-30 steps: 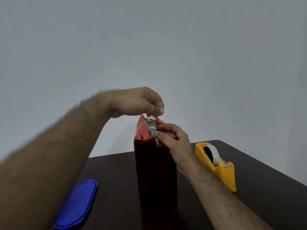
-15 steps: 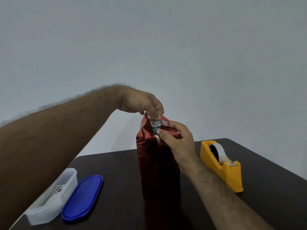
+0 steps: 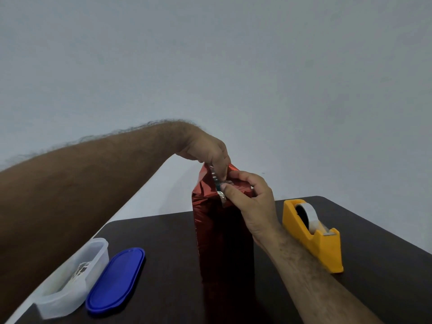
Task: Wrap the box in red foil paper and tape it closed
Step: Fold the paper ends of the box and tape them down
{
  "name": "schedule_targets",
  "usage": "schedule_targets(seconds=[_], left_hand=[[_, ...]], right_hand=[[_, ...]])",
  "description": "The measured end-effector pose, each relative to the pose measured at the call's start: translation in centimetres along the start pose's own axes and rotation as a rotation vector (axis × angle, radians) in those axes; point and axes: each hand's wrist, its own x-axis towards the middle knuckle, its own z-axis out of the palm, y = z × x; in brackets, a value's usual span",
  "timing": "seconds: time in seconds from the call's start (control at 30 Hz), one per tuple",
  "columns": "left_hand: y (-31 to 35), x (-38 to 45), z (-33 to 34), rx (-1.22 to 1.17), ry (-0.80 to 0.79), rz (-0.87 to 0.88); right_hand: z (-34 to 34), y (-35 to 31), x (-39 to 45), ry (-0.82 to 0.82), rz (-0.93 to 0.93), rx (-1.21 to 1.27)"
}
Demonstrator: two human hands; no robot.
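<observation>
A tall box wrapped in red foil paper (image 3: 222, 235) stands upright in the middle of the dark table (image 3: 385, 265). Its top end is still loose, with silver foil lining showing at the fold. My left hand (image 3: 208, 150) reaches over from the left and pinches the foil flap at the top edge. My right hand (image 3: 250, 202) comes from below and grips the top right side of the box, thumb pressed on the folded foil. A yellow tape dispenser (image 3: 313, 235) with a clear tape roll sits just right of the box.
A translucent plastic container (image 3: 70, 279) with small items inside lies at the front left. Its blue oval lid (image 3: 115, 280) rests flat beside it. A plain pale wall stands behind the table's far edge.
My left hand has come down onto the top flap and pushed it lower. My view has tilted down, bringing the plastic container into sight.
</observation>
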Motion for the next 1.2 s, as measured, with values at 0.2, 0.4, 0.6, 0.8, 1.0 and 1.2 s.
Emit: schedule_targets(seconds=[0.2,0.4,0.6,0.8,1.0,1.2], left_hand=[[0.5,0.8,0.0,0.086,-0.001,-0.097],[1.4,1.3,-0.1,0.155,0.0,-0.254],[2.8,1.6,-0.6,0.343,0.045,-0.348],[2.2,0.4,-1.5,0.44,0.203,-0.259],[1.2,0.3,-0.6,0.221,0.269,-0.136],[1.3,-0.5,-0.6,0.244,0.317,-0.116]], right_hand=[[-0.1,0.1,0.1,-0.005,-0.019,-0.013],[-0.1,0.2,0.2,0.009,-0.007,-0.025],[-0.1,0.3,0.3,0.016,0.012,-0.013],[-0.2,0.4,0.1,0.022,-0.026,-0.046],[-0.2,0.2,-0.2,0.034,-0.035,-0.079],[-0.1,0.1,-0.3,0.029,-0.05,-0.077]])
